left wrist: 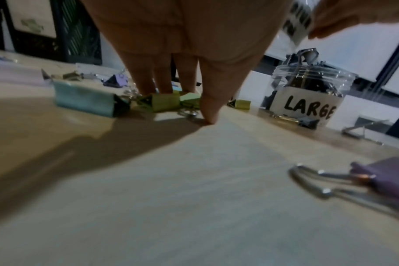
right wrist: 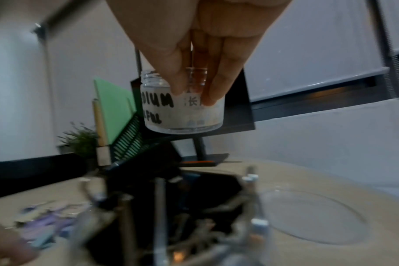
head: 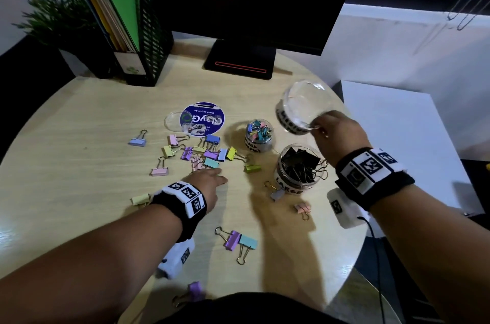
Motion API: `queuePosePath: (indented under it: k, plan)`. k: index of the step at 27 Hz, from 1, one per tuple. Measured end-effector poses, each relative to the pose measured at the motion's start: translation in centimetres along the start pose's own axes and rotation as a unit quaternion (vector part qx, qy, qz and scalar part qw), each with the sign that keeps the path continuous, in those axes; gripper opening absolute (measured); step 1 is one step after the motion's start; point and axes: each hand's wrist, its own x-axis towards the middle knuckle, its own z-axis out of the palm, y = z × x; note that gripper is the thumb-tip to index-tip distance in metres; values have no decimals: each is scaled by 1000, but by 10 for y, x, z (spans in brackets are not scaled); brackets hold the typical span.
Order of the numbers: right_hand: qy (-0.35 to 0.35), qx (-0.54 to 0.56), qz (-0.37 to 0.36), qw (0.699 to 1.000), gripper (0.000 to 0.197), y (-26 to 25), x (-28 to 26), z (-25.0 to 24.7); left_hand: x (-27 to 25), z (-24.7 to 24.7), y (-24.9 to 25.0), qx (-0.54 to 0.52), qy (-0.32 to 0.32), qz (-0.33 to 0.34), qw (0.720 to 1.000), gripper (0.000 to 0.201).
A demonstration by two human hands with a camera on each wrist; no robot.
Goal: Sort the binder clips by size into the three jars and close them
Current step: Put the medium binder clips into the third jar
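right hand (head: pixel 334 129) at right of frame pinching empty medium jar (head: pixel 301 109) aloft, left hand (head: pixel 209 181) mid-frame, fingers straight, apparently holding nothing, touching pastel clips (head: pixel 204 155) on tabletop (head: pixel 79 138)

The large jar (head: pixel 298 168) is standing on the table (head: pixel 79 138), with the small jar (head: pixel 259 135) just behind it. Loose clips (head: pixel 201 152) are lying to its left, a lid (head: pixel 173 120) behind them. The medium jar (head: pixel 302 108) is hanging above, behind the large jar.
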Motion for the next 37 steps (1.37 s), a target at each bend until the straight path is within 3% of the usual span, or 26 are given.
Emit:
queuePosePath:
  k: [7, 12, 15, 18, 22, 29, 37]
  plan:
    - [-74, 51, -153, 984, 17, -71, -54, 16, -8, -1, -21, 4, 21, -2, 1000, 55]
    - [-224, -32, -117, 967, 26, -78, -85, 39, -22, 7, -41, -41, 76, -9, 996, 48]
    - [-261, -34, -107, 959, 27, -77, -93, 49, -28, 14, -46, -94, 102, -8, 990, 47]
    - [-270, -2, -108, 957, 34, -73, -99, 54, -33, 16, -50, -188, 169, -27, 967, 40]
    - [-211, 31, -54, 976, 39, -63, -103, 49, -37, 21, -55, -217, 168, -38, 961, 37]
    - [-261, -71, 133, 954, 25, -13, -112, 50, -32, 18, -47, -149, 142, -20, 978, 37]
    - [-183, -15, 197, 963, 27, 9, -114, 48, -31, 9, -35, -73, 103, -39, 991, 28]
